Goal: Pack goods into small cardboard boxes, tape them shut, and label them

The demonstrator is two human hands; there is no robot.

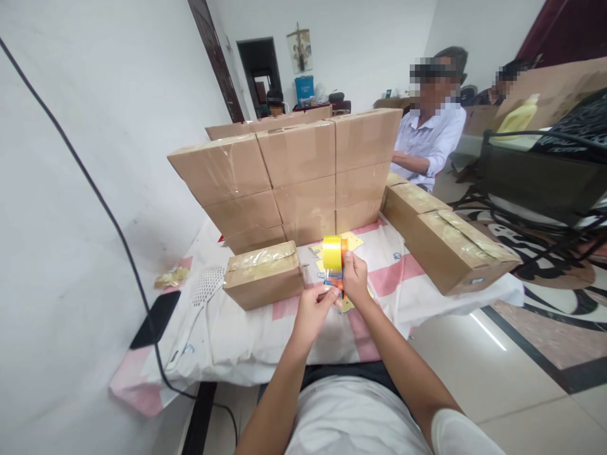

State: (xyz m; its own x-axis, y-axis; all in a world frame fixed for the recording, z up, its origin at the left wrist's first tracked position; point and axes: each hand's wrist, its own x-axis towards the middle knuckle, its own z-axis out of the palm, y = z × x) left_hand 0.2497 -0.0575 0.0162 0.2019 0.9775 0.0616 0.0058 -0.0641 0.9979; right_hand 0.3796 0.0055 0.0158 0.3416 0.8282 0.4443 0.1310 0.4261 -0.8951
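My right hand [355,276] is wrapped round a tape dispenser [344,246], orange and blue, loaded with a roll of yellow packing tape [332,253]. Just below the roll, my left hand [317,311] pinches at the clear loose end of the tape, with thumb and forefinger close to the dispenser's front edge. A closed cardboard box [263,278], taped along its top, lies on the table to the left of my hands. Beyond them rises a wall of stacked cardboard boxes [303,155].
More taped boxes [455,243] line the right side of the cloth-covered table [256,341]. A black phone [155,319] lies at the left, crossed by a dark cable [118,227]. Behind the stack sits a person in a light shirt [429,136]; another person is farther right.
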